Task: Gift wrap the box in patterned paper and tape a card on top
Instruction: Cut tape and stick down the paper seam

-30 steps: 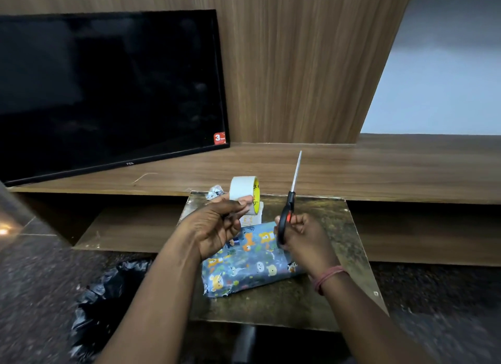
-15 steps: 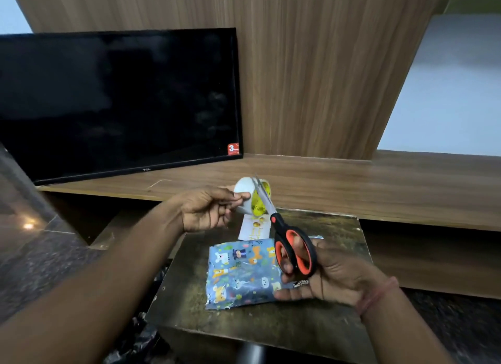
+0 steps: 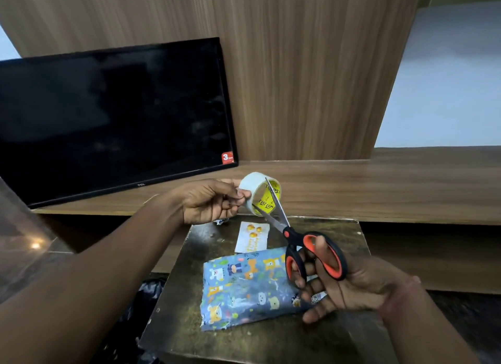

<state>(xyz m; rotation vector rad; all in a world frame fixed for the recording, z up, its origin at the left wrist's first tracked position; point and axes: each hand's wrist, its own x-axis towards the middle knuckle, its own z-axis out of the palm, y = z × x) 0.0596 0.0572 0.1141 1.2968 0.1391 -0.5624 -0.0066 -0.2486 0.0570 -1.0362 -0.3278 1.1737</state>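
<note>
The box (image 3: 244, 285), wrapped in blue paper with cartoon animals, lies flat on a small dark table (image 3: 244, 336). Behind it lies a white card (image 3: 252, 236) with orange shapes. My left hand (image 3: 208, 201) holds a roll of clear tape (image 3: 260, 194) with a yellow core, raised above the table's far edge, pinching the tape's free end. My right hand (image 3: 352, 285) grips black-and-orange scissors (image 3: 298, 241) by the handles. Their blades are parted and point up-left across the roll's open face.
A black TV screen (image 3: 113, 119) leans on a long wooden shelf (image 3: 379, 184) against the wood-panelled wall. A black plastic bag (image 3: 146, 290) lies on the floor left of the table. A small crumpled scrap (image 3: 221, 222) sits at the table's far left corner.
The scissors swung from upright to pointing at the roll, blades now parted at the tape. My left hand lifted the roll up and away from the box. The camera view tilted down and closer.
</note>
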